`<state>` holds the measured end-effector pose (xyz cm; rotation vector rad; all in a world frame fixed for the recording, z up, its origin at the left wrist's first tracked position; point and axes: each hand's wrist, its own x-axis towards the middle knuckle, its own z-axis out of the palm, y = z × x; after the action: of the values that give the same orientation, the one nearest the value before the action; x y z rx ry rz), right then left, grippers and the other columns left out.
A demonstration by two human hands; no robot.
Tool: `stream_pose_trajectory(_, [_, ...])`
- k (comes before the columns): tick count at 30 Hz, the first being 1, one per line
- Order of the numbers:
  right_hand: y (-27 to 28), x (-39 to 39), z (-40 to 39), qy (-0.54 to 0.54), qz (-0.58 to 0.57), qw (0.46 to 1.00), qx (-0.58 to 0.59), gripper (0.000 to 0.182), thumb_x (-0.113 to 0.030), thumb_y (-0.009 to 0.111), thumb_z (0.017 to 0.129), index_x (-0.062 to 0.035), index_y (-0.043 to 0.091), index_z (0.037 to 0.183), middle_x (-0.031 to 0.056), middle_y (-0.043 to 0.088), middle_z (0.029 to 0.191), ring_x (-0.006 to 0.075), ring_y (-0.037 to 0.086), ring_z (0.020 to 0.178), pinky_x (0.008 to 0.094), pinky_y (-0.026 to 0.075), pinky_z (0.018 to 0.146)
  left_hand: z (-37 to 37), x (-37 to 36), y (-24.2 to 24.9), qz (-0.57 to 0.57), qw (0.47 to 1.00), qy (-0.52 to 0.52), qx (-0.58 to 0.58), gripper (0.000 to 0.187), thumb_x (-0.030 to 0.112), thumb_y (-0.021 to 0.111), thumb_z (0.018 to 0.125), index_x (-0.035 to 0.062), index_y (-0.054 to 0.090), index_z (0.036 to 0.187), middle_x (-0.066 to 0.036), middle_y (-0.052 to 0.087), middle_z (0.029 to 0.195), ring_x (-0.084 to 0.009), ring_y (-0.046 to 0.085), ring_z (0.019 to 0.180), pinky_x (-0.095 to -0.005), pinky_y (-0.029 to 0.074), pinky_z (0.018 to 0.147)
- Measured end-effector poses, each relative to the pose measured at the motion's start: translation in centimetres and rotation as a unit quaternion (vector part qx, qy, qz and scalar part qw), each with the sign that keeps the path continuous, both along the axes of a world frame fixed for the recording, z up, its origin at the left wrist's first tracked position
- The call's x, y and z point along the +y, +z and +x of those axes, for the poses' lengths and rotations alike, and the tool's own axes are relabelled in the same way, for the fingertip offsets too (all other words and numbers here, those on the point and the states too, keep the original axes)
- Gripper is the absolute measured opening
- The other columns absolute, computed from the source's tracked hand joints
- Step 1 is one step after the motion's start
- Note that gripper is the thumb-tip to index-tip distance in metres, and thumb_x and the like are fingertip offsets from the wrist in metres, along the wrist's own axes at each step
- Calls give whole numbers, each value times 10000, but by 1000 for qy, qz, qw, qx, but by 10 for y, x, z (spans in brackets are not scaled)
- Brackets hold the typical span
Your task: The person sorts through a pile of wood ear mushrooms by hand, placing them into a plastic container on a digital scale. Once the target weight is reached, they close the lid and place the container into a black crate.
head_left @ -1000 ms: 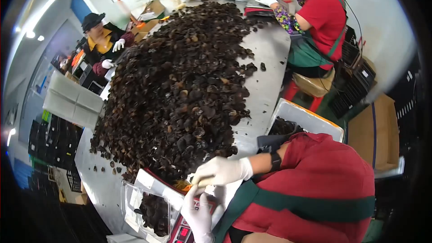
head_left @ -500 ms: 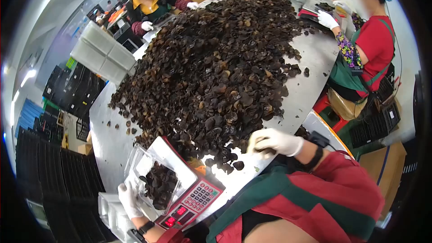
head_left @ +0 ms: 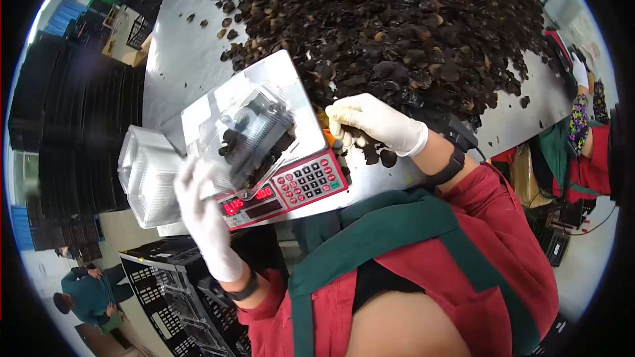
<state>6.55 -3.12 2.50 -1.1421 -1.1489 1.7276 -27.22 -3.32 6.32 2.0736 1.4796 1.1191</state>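
A clear plastic container [head_left: 274, 135] with dark, dried-looking flat pieces in it lies tilted on a red and white digital scale [head_left: 307, 182], its clear lid over part of the contents. My left hand [head_left: 205, 218], in a white glove, is at the lid's left edge; its fingers are smeared by motion. Right of the scale, my right hand [head_left: 380, 124], also gloved, has its fingers curled together above the table; whatever is in them is hidden. A few loose dark pieces [head_left: 379, 156] lie just below it.
A large heap of dark pieces [head_left: 397, 39] covers much of the metal table [head_left: 192, 53]. Stacked clear containers [head_left: 149, 175] stand at left, black crates [head_left: 178, 291] below. A co-worker's patterned sleeve [head_left: 579, 119] is at right; another person [head_left: 89, 294] is at lower left.
The view has tilted down and turned. The container's lid has come over its contents, with my left hand still beside it. My right hand is now nearer the scale.
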Motion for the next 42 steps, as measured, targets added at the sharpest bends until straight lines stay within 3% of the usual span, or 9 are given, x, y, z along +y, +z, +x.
stream_pose_trajectory(6, [7,26,-26,31,148,930,-335,464,-509,639,936,-52,718,924,70,695,770,173,606,636,345,504,666,13,-33,-41,-123,979,107,-124,551,-39,644,889,67,485,1405,-106,560,1256,-170,580,1015,-308,495,884])
stream_pose_trajectory(11, [4,46,-25,104,37,988,-104,319,-274,568,995,-10,702,874,-7,565,612,33,444,477,203,351,447,10,-23,-34,-297,902,14,-312,620,44,580,947,39,323,1512,-48,648,852,-97,579,693,-206,448,636])
stream_pose_trajectory(16, [-5,40,-22,74,-32,997,5,287,-172,537,979,-36,609,737,-38,482,585,40,372,438,221,281,409,29,-15,-47,-237,892,21,-385,626,95,541,972,1,279,1532,-47,657,791,-80,554,635,-195,430,583])
stream_pose_trajectory(18, [-20,29,-23,49,440,882,-162,308,-168,535,976,-56,546,689,-48,457,560,39,338,424,234,249,404,43,-30,-41,-236,866,24,-440,624,147,599,960,19,329,1508,-37,659,793,-79,577,636,-205,461,599])
stream_pose_trajectory(19, [20,2,-34,5,60,990,-131,307,-162,531,973,-56,542,685,-51,433,526,37,329,406,234,242,405,43,-40,-52,-250,838,15,-484,623,128,578,967,11,299,1511,-46,659,795,-100,613,661,-223,503,626])
stream_pose_trajectory(20, [5,-6,-19,4,27,997,-74,301,-164,528,976,-57,543,695,-52,424,501,38,325,386,229,239,400,46,-52,-49,-259,838,9,-481,670,70,551,973,55,201,1544,-51,648,793,-122,630,664,-250,537,644])
stream_pose_trajectory(32, [35,-24,-67,205,103,972,56,485,-440,621,984,42,650,1026,33,576,627,60,459,520,207,343,490,-20,-142,25,-137,810,145,-551,750,105,652,921,16,234,1537,-65,645,850,-124,644,701,-240,558,607])
stream_pose_trajectory(38, [40,-22,-91,250,46,965,-68,223,-116,518,1008,20,670,1099,21,628,721,50,496,573,191,363,509,-121,-223,60,89,832,372,-401,754,55,609,872,-35,246,1527,-30,615,776,-109,604,642,-214,531,594])
stream_pose_trajectory(42, [32,-21,-84,240,44,968,-60,226,-137,532,1013,16,672,1102,22,631,734,51,500,577,195,364,510,-207,-252,71,33,829,316,-461,741,23,601,897,-32,251,1548,10,541,830,-82,557,717,-184,484,595])
